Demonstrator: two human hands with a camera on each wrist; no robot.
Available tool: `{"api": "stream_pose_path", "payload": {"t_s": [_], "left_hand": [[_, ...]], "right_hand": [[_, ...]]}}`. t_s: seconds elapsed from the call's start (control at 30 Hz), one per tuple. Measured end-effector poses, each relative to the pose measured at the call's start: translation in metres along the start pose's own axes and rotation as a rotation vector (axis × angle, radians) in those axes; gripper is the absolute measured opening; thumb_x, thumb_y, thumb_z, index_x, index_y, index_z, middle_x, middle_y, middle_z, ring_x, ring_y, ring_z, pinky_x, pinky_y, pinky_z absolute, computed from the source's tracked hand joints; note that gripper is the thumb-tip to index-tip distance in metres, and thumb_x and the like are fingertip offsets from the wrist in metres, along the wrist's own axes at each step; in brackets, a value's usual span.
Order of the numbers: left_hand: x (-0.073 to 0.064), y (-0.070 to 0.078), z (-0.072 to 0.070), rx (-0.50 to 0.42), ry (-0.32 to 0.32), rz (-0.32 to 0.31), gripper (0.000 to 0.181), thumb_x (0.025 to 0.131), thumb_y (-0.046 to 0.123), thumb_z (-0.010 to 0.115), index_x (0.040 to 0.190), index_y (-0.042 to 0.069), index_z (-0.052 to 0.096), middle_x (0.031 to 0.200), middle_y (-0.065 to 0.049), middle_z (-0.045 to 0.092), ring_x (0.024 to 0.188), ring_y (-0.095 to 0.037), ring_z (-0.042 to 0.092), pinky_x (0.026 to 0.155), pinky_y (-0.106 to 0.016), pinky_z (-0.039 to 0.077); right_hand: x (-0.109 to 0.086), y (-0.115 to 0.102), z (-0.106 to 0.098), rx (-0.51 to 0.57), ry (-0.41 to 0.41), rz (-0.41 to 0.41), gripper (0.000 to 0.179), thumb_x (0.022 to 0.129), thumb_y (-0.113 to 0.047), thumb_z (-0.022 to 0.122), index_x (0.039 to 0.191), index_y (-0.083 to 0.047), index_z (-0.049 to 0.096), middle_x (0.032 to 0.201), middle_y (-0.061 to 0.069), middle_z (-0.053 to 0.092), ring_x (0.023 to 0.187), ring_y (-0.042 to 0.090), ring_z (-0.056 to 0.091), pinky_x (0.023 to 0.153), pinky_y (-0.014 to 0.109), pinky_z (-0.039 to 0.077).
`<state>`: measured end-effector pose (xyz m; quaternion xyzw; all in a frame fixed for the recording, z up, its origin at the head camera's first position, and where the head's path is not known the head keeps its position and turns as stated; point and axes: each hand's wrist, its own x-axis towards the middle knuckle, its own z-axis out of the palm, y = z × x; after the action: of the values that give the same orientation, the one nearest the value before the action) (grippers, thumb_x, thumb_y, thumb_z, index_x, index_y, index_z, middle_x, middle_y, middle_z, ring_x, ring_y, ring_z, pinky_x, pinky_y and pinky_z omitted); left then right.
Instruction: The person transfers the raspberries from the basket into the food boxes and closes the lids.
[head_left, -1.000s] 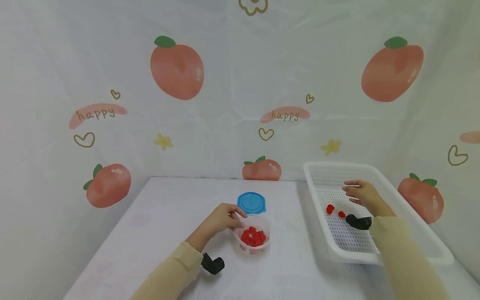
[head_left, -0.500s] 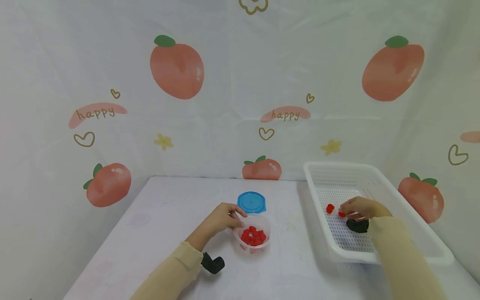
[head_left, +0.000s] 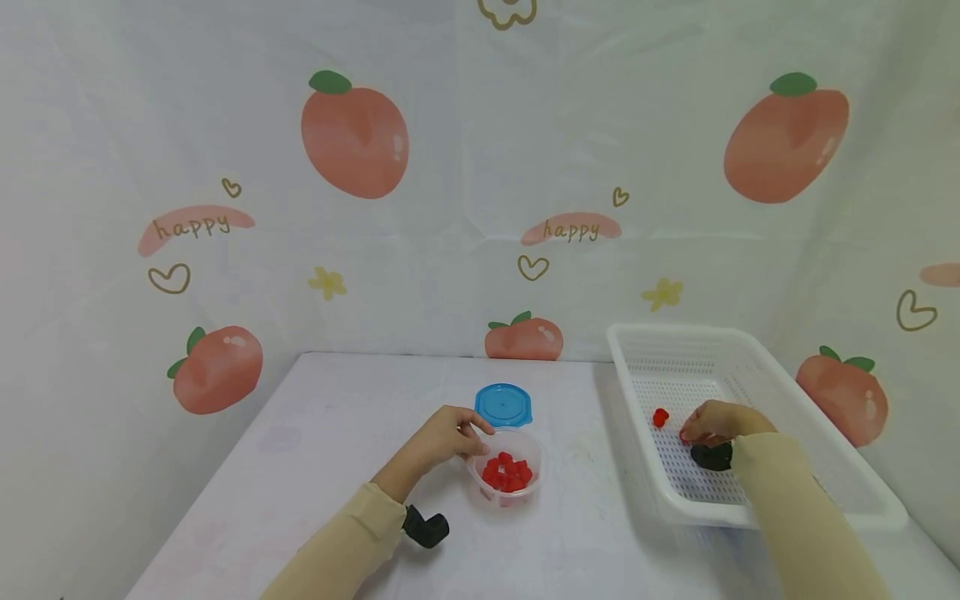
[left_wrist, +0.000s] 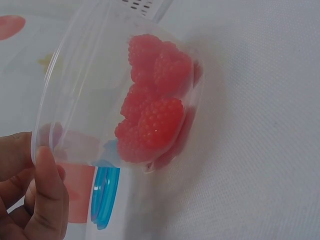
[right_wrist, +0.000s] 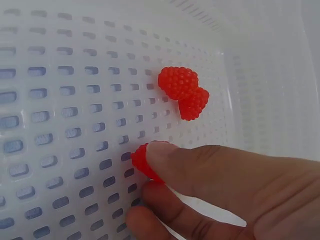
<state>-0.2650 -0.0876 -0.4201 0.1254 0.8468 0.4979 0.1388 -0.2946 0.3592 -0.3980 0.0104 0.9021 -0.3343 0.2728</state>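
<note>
The right hand (head_left: 716, 422) pinches a red berry (right_wrist: 141, 162) in the basket (head_left: 682, 331). It looks light and squishy, so hold its sides softly. Two more berries (head_left: 660, 417) sit at its ten o'clock. The left hand (head_left: 444, 437) pinches the cup (left_wrist: 95, 95) by its rim.

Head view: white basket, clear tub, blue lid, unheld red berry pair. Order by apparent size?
Largest to smallest:
White basket
Clear tub
Blue lid
Unheld red berry pair
Apparent size only; the tub sits nearer the camera than the lid.
</note>
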Motion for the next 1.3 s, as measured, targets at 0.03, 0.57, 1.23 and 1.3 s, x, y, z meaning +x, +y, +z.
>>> {"api": "stream_pose_path", "payload": {"t_s": [0.03, 0.57, 1.23, 1.3], "left_hand": [[0.000, 0.000, 0.000, -0.001, 0.000, -0.002, 0.022, 0.080, 0.010, 0.077, 0.101, 0.006, 0.071, 0.072, -0.005, 0.057, 0.062, -0.015, 0.056, 0.062, -0.025, 0.054], [0.001, -0.002, 0.000, 0.003, -0.002, 0.000, 0.022, 0.080, 0.011, 0.078, 0.101, 0.007, 0.071, 0.071, -0.004, 0.056, 0.061, -0.015, 0.056, 0.062, -0.026, 0.055], [0.002, -0.003, 0.001, 0.015, 0.009, -0.005, 0.022, 0.080, 0.011, 0.078, 0.100, 0.008, 0.071, 0.072, -0.005, 0.057, 0.061, -0.016, 0.056, 0.064, -0.029, 0.055], [0.002, -0.003, 0.001, 0.018, 0.010, -0.005, 0.022, 0.080, 0.011, 0.078, 0.100, 0.008, 0.071, 0.072, -0.005, 0.057, 0.061, -0.015, 0.056, 0.064, -0.029, 0.055]], "right_hand": [[0.000, 0.000, 0.000, -0.019, 0.001, 0.001, 0.015, 0.090, -0.009, 0.063, 0.095, 0.006, 0.066, 0.080, -0.003, 0.064, 0.079, 0.012, 0.055, 0.075, 0.027, 0.049], [-0.003, 0.004, -0.009, 0.181, 0.118, -0.015, 0.017, 0.091, -0.006, 0.060, 0.100, 0.008, 0.058, 0.086, 0.002, 0.064, 0.080, 0.014, 0.061, 0.077, 0.034, 0.055], [-0.002, -0.018, -0.008, 0.316, 0.428, -0.276, 0.055, 0.100, -0.028, 0.053, 0.133, 0.013, 0.036, 0.126, 0.029, 0.053, 0.095, 0.010, 0.062, 0.078, 0.017, 0.054], [-0.004, -0.024, -0.006, 0.347, 0.450, -0.332, 0.056, 0.100, -0.030, 0.052, 0.134, 0.012, 0.036, 0.120, 0.020, 0.057, 0.092, 0.004, 0.061, 0.078, 0.015, 0.053]]}}
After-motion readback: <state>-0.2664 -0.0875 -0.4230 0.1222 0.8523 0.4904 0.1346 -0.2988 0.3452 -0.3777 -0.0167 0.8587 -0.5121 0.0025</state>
